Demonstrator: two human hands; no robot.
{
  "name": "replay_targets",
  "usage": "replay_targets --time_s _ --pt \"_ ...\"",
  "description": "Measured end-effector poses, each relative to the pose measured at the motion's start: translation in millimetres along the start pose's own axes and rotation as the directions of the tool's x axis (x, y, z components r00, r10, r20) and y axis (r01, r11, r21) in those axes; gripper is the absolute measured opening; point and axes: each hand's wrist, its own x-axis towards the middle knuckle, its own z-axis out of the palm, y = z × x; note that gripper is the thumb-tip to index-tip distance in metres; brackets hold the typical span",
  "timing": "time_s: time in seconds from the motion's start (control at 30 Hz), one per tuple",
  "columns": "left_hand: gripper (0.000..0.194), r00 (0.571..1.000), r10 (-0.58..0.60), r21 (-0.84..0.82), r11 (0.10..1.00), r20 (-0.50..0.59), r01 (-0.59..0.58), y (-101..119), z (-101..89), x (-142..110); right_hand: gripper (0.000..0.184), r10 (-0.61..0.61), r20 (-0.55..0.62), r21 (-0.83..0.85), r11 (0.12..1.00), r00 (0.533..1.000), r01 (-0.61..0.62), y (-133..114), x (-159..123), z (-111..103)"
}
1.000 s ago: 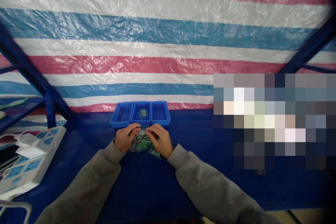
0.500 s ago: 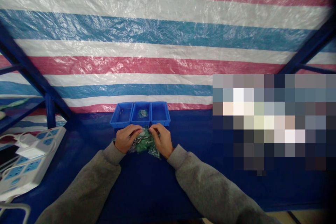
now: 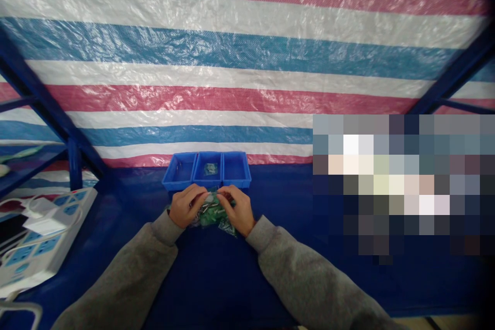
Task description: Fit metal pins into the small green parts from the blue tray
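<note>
My left hand (image 3: 188,207) and my right hand (image 3: 238,210) are close together, fingers pinched and tips facing each other. Between the fingertips runs a thin, pale, rod-like piece (image 3: 212,194), too small to name. Beneath it lies a pile of small green plastic bags (image 3: 212,215), with several slim metallic pieces among them. Part of the pile is hidden by my hands. Just beyond it stand three blue bins in a row: a left bin (image 3: 178,184), a middle bin (image 3: 208,184) with a small clear-green packet (image 3: 211,168) in it, and a right bin (image 3: 236,183).
A white power strip (image 3: 54,255) with plugs and cables lies along the left of the dark blue tabletop (image 3: 216,283). Blue metal posts (image 3: 74,165) frame the sides. Behind the table hangs a striped plastic sheet (image 3: 232,51). A blurred-out block (image 3: 402,185) covers the right.
My fingertips have come slightly closer together, and less of the thin piece shows between them. The view has shifted a little; the bins and pile have stayed put.
</note>
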Motion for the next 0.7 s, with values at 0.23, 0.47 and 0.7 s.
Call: replay_targets --time_s 0.23,0.47,0.7 --pt "0.019 1.0 0.007 0.049 0.999 0.015 -0.008 0.8 -2.4 0.9 0.017 -0.05 0.016 -0.004 0.999 0.999 0.05 -1.8 1.5 -1.7" --pt "0.012 0.999 -0.025 -0.068 0.997 -0.032 0.023 1.3 -1.7 1.9 0.021 -0.06 0.04 -0.011 0.998 0.997 0.061 -3.2 2.0 -3.0" --pt "0.016 0.997 -0.069 -0.101 0.993 -0.039 0.065 0.1 -0.9 1.3 0.022 -0.067 0.08 -0.03 0.997 0.995 0.069 -3.5 1.7 -3.9"
